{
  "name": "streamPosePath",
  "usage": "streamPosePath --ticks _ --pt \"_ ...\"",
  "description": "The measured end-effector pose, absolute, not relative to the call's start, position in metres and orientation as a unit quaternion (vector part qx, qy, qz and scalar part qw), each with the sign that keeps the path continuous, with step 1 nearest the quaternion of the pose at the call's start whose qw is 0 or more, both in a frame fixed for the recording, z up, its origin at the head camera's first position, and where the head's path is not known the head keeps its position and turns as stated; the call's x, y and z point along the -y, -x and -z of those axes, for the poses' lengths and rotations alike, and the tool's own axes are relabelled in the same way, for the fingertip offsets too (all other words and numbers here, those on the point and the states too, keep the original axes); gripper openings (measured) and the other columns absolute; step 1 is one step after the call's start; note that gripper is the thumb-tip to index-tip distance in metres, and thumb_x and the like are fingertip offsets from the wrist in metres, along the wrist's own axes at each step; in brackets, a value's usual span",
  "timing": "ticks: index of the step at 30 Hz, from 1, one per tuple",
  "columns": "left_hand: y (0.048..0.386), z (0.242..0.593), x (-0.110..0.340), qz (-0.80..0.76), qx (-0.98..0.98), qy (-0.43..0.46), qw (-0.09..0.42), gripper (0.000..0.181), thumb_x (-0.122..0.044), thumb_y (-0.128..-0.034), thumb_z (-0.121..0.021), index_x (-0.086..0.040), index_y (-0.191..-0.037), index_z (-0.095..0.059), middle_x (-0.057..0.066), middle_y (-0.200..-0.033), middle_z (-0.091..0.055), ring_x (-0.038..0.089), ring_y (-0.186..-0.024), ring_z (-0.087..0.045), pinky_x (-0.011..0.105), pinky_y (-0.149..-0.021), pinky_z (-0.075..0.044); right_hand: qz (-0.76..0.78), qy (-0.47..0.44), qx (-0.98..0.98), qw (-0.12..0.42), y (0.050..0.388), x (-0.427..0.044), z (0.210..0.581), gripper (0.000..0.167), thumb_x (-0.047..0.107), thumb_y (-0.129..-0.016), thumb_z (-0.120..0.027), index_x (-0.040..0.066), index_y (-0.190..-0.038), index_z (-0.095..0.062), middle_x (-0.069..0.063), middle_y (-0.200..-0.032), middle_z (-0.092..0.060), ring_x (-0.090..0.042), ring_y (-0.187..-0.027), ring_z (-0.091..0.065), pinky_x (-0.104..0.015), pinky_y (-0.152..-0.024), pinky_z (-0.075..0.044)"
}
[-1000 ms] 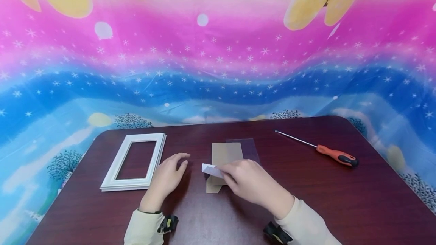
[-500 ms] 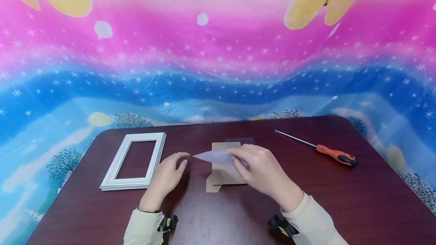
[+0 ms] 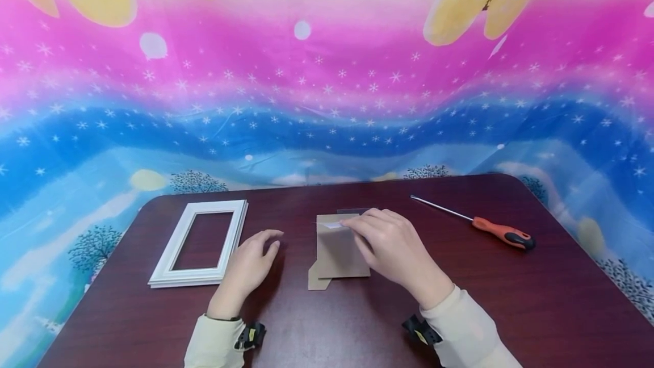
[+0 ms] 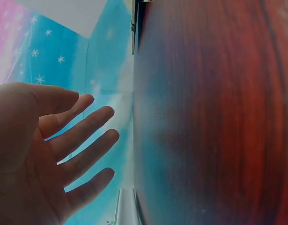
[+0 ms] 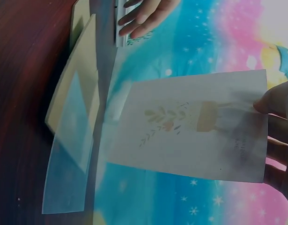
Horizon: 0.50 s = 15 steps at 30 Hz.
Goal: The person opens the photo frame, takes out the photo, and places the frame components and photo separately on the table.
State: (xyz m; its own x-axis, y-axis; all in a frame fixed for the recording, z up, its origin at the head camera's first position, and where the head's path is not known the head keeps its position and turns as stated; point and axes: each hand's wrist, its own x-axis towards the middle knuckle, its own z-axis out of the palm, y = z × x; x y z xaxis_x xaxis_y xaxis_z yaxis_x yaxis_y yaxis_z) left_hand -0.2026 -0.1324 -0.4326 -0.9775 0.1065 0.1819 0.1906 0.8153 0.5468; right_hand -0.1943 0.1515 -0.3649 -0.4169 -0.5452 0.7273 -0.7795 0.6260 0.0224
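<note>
My right hand point(image 3: 401, 257) pinches one edge of a paper picture print point(image 5: 195, 145) above the table. The print bears a faint plant-and-pot picture, and from the head it appears nearly edge-on as a thin white sliver. Beneath it lies a brown backing board point(image 3: 334, 263), with an angled brown piece point(image 3: 319, 284) sticking out at the near left corner. A clear sheet point(image 5: 66, 187) lies partly over or beside the board in the right wrist view. My left hand point(image 3: 250, 263) holds nothing, fingers loosely extended, beside the white picture frame point(image 3: 171, 278).
On the right of the dark wooden table point(image 3: 286, 334) lies a screwdriver point(image 3: 503, 231) with an orange and black handle, its shaft pointing away to the left. A colourful printed cloth point(image 3: 306, 129) hangs behind the table's far edge.
My right hand has lifted the print and shifted up and slightly right. The print has turned, from a folded-looking strip to a wider sheet, now nearly edge-on. My left hand stays put.
</note>
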Motion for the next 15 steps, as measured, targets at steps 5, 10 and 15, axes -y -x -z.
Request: streamPosePath --ticks 5,10,15 --pt "0.202 0.433 0.132 0.293 0.95 0.081 0.075 0.028 -0.014 -0.0983 -0.06 -0.01 -0.125 -0.067 0.012 -0.129 -0.064 0.033 -0.121 -0.058 0.053 -0.099 -0.045 -0.145 -0.397 0.837 0.349 0.198 -0.152 0.371 0.022 0.002 -0.083 -0.068 0.011 -0.101 -0.077 0.002 -0.09 -0.073 -0.016 -0.078 -0.064 -0.033 -0.07 -0.054" --pt "0.201 0.433 0.132 0.292 0.95 0.08 0.078 0.028 -0.014 -0.0981 -0.061 -0.01 -0.125 -0.067 0.011 -0.128 -0.064 0.033 -0.12 -0.058 0.053 -0.098 -0.046 -0.115 -0.388 0.861 0.308 0.201 -0.15 0.38 0.024 0.004 -0.082 -0.071 0.014 -0.103 -0.078 0.002 -0.097 -0.074 -0.018 -0.088 -0.066 -0.036 -0.079 -0.055" --pt "0.202 0.433 0.132 0.29 0.95 0.08 0.078 0.028 -0.014 -0.0979 -0.061 -0.01 -0.125 -0.067 0.011 -0.128 -0.064 0.032 -0.12 -0.059 0.053 -0.098 -0.046 -0.083 -0.378 0.891 0.237 0.201 -0.146 0.388 0.018 0.008 -0.083 -0.074 0.015 -0.099 -0.079 0.0 -0.097 -0.073 -0.018 -0.092 -0.068 -0.037 -0.086 -0.055"
